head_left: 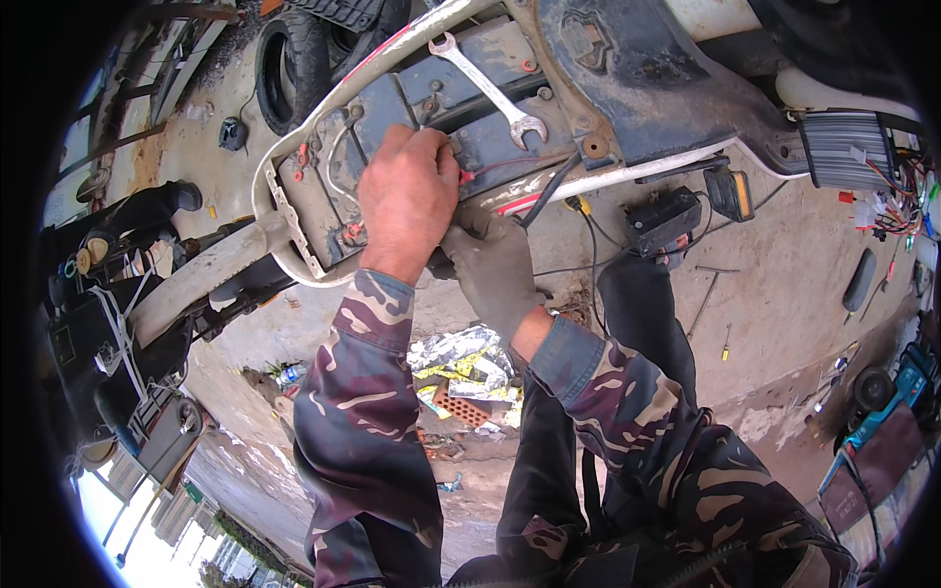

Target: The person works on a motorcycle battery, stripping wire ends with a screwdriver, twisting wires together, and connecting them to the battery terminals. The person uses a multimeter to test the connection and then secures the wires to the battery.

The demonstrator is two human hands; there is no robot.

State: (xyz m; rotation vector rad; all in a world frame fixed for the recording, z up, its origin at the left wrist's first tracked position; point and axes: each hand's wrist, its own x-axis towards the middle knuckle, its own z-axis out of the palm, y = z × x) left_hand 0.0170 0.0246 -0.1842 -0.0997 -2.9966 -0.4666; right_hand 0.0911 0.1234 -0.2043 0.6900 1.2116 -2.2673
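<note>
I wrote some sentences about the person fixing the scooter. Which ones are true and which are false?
1. The right hand wears a grey glove. True.
2. The left hand wears a glove too. False: it is bare.
3. A silver wrench lies on the dark batteries. True.
4. The left hand holds the wrench. False: the wrench lies loose, and the hand rests on the batteries below it.
5. A tyre lies on the ground beyond the scooter frame. True.
</note>
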